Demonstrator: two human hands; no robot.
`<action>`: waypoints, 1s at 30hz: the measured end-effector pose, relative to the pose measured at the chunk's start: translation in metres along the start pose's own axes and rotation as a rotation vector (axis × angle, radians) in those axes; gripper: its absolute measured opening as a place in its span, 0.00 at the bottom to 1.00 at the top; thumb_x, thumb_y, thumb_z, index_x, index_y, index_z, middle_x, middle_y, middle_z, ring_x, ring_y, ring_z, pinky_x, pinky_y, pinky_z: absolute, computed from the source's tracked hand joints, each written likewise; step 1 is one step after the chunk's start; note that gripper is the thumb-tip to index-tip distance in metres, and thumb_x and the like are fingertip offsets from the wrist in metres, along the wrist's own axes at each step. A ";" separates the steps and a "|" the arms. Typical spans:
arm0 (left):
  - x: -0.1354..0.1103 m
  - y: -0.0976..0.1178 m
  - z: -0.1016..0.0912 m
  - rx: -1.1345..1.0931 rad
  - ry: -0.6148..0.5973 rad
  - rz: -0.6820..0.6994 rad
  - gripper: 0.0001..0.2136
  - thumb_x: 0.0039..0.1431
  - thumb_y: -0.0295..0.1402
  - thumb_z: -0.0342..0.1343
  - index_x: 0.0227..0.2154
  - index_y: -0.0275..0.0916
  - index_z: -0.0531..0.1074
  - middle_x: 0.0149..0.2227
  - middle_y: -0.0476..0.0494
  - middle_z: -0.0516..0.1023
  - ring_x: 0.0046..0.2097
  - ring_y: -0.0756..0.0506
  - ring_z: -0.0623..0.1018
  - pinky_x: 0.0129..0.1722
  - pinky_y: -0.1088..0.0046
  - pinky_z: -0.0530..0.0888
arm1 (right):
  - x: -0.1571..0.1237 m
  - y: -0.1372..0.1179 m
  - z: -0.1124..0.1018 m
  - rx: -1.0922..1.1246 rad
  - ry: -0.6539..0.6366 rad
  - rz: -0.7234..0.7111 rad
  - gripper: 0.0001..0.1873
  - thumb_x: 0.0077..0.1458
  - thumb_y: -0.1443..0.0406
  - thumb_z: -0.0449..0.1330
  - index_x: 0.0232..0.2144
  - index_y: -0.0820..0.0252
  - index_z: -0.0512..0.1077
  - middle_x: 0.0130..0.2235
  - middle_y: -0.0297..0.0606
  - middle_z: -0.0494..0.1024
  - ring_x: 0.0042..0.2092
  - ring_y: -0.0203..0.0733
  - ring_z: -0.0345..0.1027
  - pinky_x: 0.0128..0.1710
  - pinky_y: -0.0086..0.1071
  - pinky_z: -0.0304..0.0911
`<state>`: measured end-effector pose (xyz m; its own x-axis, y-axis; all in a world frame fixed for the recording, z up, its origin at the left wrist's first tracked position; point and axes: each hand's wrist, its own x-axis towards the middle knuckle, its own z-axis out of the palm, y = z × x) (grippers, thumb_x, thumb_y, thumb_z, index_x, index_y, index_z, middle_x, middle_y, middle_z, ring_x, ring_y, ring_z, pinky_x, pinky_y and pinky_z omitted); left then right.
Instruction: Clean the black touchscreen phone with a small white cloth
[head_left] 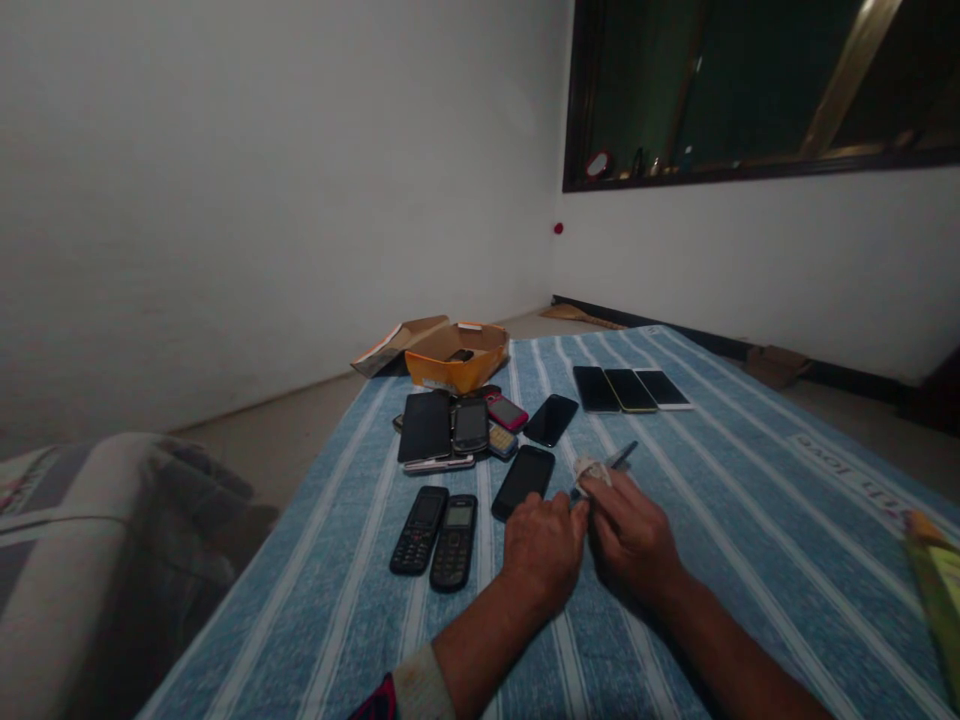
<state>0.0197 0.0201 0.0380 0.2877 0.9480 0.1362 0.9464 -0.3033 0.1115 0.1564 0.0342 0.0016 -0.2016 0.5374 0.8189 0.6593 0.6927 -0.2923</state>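
Note:
My left hand (pixel 541 548) and my right hand (pixel 630 532) rest together on a blue striped cloth (pixel 750 500), both with fingers curled. Between their fingertips they pinch a small crumpled whitish wad (pixel 592 470), and a thin dark tool (pixel 622 457) sticks out beyond it. A black smartphone (pixel 523 481) lies just left of my left hand. Two black keypad phones (pixel 436 531) lie side by side further left.
A pile of several phones (pixel 457 427) lies behind, with one more black phone (pixel 551 419) beside it. Three smartphones (pixel 630 390) form a row at the back. An open orange box (pixel 457 358) stands at the far edge. A yellow-green packet (pixel 937 590) lies at the right.

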 end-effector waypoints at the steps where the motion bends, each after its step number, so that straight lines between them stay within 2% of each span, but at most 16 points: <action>1: 0.000 -0.001 0.000 -0.002 -0.006 0.000 0.18 0.70 0.36 0.39 0.37 0.37 0.74 0.37 0.40 0.80 0.42 0.39 0.77 0.40 0.63 0.71 | 0.000 -0.002 0.000 0.018 -0.008 0.006 0.18 0.60 0.73 0.50 0.49 0.58 0.70 0.45 0.45 0.76 0.48 0.41 0.72 0.46 0.34 0.70; 4: 0.001 -0.002 0.001 -0.015 -0.010 -0.018 0.18 0.69 0.37 0.39 0.37 0.37 0.74 0.36 0.39 0.80 0.42 0.39 0.77 0.40 0.64 0.71 | 0.000 0.002 -0.002 0.004 -0.027 0.013 0.18 0.60 0.73 0.50 0.49 0.58 0.71 0.46 0.46 0.76 0.48 0.43 0.72 0.46 0.35 0.70; 7: 0.000 -0.001 0.002 -0.025 0.014 -0.021 0.19 0.69 0.38 0.40 0.35 0.37 0.74 0.34 0.40 0.80 0.41 0.39 0.77 0.40 0.64 0.71 | 0.000 0.017 -0.006 -0.053 -0.020 0.036 0.18 0.59 0.72 0.50 0.48 0.58 0.71 0.46 0.45 0.76 0.48 0.43 0.72 0.46 0.36 0.70; 11: -0.004 0.000 0.004 -0.039 0.029 0.018 0.19 0.68 0.40 0.41 0.34 0.37 0.75 0.34 0.39 0.80 0.41 0.39 0.76 0.42 0.62 0.71 | 0.000 0.042 -0.013 -0.155 0.032 0.164 0.16 0.57 0.71 0.51 0.44 0.59 0.74 0.41 0.44 0.77 0.43 0.43 0.73 0.42 0.35 0.70; 15: -0.009 0.002 0.011 -0.084 0.054 0.014 0.16 0.65 0.42 0.47 0.38 0.35 0.75 0.37 0.39 0.80 0.44 0.38 0.75 0.48 0.60 0.70 | -0.003 0.067 -0.019 -0.243 0.065 0.301 0.16 0.54 0.70 0.50 0.40 0.60 0.76 0.36 0.42 0.77 0.36 0.43 0.72 0.37 0.35 0.69; 20: -0.015 0.003 0.023 -0.129 0.117 0.037 0.17 0.60 0.42 0.54 0.43 0.33 0.73 0.40 0.37 0.77 0.45 0.36 0.73 0.49 0.57 0.70 | -0.014 0.092 -0.018 -0.271 0.032 0.369 0.18 0.52 0.70 0.50 0.38 0.61 0.77 0.36 0.42 0.79 0.37 0.44 0.73 0.39 0.37 0.68; 26: -0.019 0.003 0.025 -0.127 0.109 -0.002 0.24 0.54 0.40 0.59 0.52 0.35 0.68 0.46 0.37 0.73 0.49 0.36 0.70 0.52 0.57 0.68 | -0.019 0.096 -0.011 -0.266 -0.014 0.403 0.19 0.50 0.72 0.49 0.39 0.59 0.77 0.36 0.40 0.79 0.37 0.41 0.73 0.39 0.35 0.68; 30: -0.011 0.007 0.021 -0.151 0.064 -0.052 0.28 0.51 0.44 0.60 0.53 0.35 0.67 0.48 0.36 0.73 0.51 0.34 0.69 0.52 0.55 0.66 | -0.016 0.089 -0.007 -0.260 -0.009 0.388 0.19 0.50 0.73 0.49 0.39 0.58 0.77 0.36 0.39 0.79 0.36 0.41 0.74 0.39 0.35 0.69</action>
<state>0.0264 0.0098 0.0171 0.2243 0.9561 0.1886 0.9255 -0.2696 0.2659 0.2236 0.0837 -0.0339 0.0907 0.7380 0.6687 0.8469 0.2962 -0.4417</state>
